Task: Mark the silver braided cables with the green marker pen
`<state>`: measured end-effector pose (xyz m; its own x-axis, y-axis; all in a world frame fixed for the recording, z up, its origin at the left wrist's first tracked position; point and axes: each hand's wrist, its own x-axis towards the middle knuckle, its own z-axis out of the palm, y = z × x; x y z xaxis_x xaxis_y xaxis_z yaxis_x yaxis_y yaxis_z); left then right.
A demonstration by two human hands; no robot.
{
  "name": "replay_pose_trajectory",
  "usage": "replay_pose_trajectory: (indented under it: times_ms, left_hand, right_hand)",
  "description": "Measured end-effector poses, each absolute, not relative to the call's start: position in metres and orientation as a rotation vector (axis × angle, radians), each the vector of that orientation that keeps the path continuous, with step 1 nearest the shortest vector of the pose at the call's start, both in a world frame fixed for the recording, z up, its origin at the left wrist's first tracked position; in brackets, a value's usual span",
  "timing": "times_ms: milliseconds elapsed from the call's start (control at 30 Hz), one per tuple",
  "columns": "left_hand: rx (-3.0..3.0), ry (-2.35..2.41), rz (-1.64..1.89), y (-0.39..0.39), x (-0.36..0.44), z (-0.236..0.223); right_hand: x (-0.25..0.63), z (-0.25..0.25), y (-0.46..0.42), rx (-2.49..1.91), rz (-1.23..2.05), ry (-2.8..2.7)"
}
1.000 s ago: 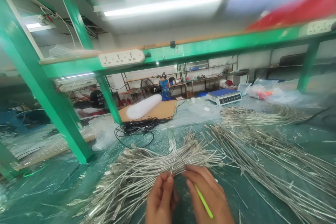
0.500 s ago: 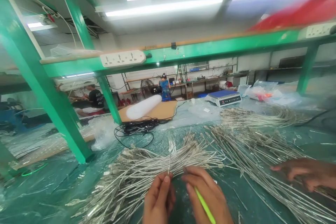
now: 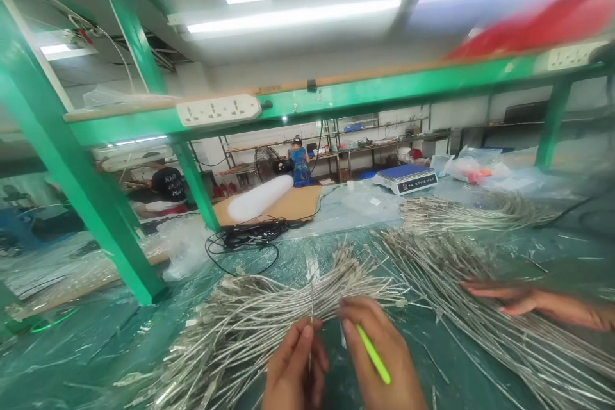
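Note:
At the bottom middle, my left hand pinches one thin silver cable upright between thumb and fingers. Beside it my right hand is closed round a slim bright-green stick, its fingertips resting on the near bundle of silver cables. That bundle fans out to the left over the green plastic-covered bench. A second, longer heap of silver cables lies to the right.
Another person's hand reaches in from the right onto the longer heap. A green frame post, a power strip, a black cord coil, a white roll and a blue scale stand behind. People work in the background.
The other person's hand entered from the right and slid further left across the long cables. My hands stayed in place, with the single cable still pinched; the view shifted slightly.

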<state>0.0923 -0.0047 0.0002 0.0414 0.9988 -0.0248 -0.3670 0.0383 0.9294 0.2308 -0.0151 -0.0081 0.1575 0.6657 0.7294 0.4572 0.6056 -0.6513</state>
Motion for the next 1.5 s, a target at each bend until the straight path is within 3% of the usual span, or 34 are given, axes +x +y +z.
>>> replay_pose_trajectory:
  times_ms: [167,567,1500]
  left_hand:
    - [0.813,0.875,1.323,-0.007,0.094,0.004]
    - [0.967,0.967,1.136,-0.012,0.099,0.001]
    - [1.058,0.921,1.062,-0.009,0.097,-0.002]
  right_hand:
    - [0.220,-0.008,-0.017,-0.815,0.331,-1.564]
    - [0.220,-0.005,-0.008,-0.901,0.684,-1.309]
    - [0.224,-0.004,-0.008,-0.852,0.946,-1.163]
